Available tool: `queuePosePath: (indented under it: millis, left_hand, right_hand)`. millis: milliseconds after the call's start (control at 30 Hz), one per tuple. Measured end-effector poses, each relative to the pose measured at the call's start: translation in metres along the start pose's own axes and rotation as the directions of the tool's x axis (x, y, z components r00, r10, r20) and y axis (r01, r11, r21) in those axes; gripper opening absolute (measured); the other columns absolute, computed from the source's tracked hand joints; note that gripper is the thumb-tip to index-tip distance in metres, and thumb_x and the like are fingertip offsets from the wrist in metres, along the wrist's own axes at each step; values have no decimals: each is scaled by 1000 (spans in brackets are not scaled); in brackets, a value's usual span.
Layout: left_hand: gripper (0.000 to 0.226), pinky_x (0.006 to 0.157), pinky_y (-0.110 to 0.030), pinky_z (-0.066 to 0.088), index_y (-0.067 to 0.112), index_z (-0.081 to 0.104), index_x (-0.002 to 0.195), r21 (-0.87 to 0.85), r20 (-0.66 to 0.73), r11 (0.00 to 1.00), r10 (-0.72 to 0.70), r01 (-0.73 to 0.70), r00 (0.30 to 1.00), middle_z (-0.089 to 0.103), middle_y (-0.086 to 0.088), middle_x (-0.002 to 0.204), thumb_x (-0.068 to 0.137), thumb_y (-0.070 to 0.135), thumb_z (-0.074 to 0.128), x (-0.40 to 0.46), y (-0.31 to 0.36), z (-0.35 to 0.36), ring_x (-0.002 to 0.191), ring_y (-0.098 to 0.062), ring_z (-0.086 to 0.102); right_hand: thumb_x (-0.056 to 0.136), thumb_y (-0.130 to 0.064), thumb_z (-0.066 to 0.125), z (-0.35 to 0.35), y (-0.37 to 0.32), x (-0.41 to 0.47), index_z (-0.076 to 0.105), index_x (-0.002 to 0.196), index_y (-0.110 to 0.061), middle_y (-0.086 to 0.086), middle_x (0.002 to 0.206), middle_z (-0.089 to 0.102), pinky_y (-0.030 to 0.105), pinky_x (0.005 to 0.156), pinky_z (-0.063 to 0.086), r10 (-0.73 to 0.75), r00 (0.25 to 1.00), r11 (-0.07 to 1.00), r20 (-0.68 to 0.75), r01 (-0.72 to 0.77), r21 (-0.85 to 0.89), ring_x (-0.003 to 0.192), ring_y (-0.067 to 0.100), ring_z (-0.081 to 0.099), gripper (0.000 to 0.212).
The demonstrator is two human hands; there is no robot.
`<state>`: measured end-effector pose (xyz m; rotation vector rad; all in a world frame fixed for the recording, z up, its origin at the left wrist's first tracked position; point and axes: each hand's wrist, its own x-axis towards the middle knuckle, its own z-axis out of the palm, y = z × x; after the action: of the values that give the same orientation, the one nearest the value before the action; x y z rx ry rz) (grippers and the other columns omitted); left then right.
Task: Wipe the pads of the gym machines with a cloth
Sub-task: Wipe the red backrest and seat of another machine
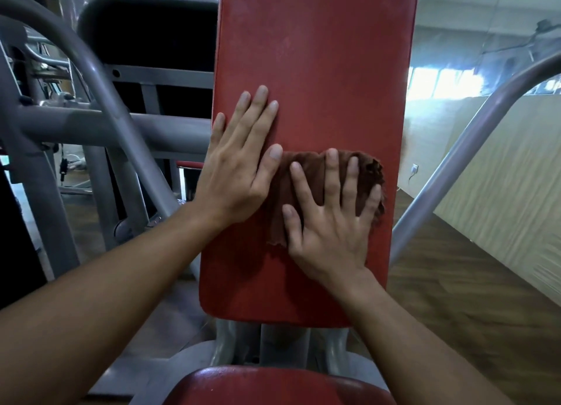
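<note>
Partly hidden brown cloth (315,192) under flat right hand (331,222) — fingers (332,173) spread, left hand (239,164) flat on red pad (318,70) — gripping nothing

The back pad (315,70) is set upright at the centre, with the seat pad (273,386) below and in front of it. The cloth (312,173) is spread on the back pad's lower half, pressed flat under the right hand (328,222). The left hand (239,167) is laid flat on the pad's left edge, just beside the cloth. Frame tubes (91,125) are placed to the left; another tube (455,161) slants on the right.
</note>
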<state>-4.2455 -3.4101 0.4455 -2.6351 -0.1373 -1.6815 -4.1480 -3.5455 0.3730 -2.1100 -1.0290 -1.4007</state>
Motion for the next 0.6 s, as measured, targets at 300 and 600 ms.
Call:
queuePosePath:
  millis: [300, 600]
  left_hand:
    - [70, 123, -36, 9, 15, 15, 157, -155, 80, 988, 33, -20, 996, 14, -4, 165, 101, 57, 20, -49, 47, 26, 153, -16, 10]
    - [61, 117, -47, 20, 39, 31, 153, 380, 37, 923, 44, -55, 998, 20, -9, 163, 97, 63, 38, -84, 5, 36, 151, -25, 19]
  right_hand:
    - [98, -12, 49, -25, 25, 31, 37, 142, -16, 9, 160, 29, 36, 119, 25, -29, 983, 763, -180, 138, 631, 149, 19, 28, 46]
    - [102, -28, 37, 0, 47, 14, 39, 146, -3, 18, 155, 37, 52, 120, 22, -49, 965, 921, -259, 144, 362, 148, 35, 28, 51]
